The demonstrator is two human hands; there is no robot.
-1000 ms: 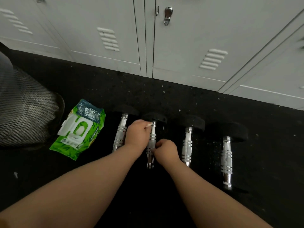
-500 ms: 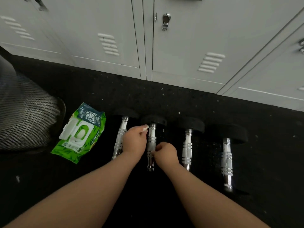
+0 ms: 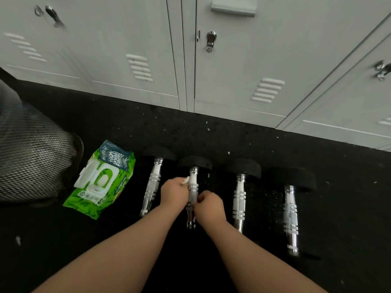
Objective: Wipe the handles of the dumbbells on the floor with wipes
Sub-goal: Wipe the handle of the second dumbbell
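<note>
Several dumbbells with chrome handles and black ends lie side by side on the black floor. My left hand (image 3: 174,192) is closed on a white wipe (image 3: 186,180), pressed against the left side of the second dumbbell's handle (image 3: 193,185). On that same handle, a little lower and from the right, my right hand (image 3: 210,205) has its fingers closed. The other handles lie untouched: the leftmost dumbbell (image 3: 152,186), the third dumbbell (image 3: 239,198) and the rightmost dumbbell (image 3: 291,216).
A green pack of wipes (image 3: 101,179) with its white lid lies on the floor left of the dumbbells. A black mesh bin (image 3: 29,157) stands at far left. Grey lockers (image 3: 232,70) line the wall behind the dumbbells.
The view has tilted up, so the scene sits lower in the frame. Both hands stay on the second dumbbell's handle, with the left hand and the wipe slightly nearer its far end.
</note>
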